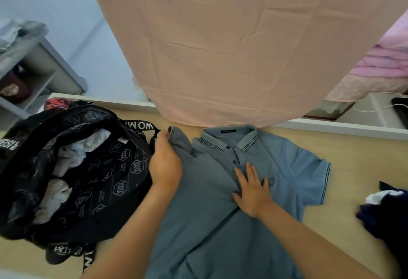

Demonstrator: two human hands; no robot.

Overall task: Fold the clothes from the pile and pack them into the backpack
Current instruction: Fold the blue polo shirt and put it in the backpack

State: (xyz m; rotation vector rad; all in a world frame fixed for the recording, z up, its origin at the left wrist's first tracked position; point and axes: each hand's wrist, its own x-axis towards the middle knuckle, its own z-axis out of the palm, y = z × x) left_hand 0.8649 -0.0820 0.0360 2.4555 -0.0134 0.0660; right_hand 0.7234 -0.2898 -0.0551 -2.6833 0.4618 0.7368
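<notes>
Head | left hand (165, 166) grips polo shirt (284, 157) sleeve | right hand (251, 192) flat on it

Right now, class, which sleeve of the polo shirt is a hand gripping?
The sleeve beside the backpack, gripped by the left hand; the other sleeve lies flat.

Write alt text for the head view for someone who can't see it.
A blue polo shirt lies on a table; the left hand grips its sleeve, the right hand presses its chest. An open black backpack sits at left.
</notes>
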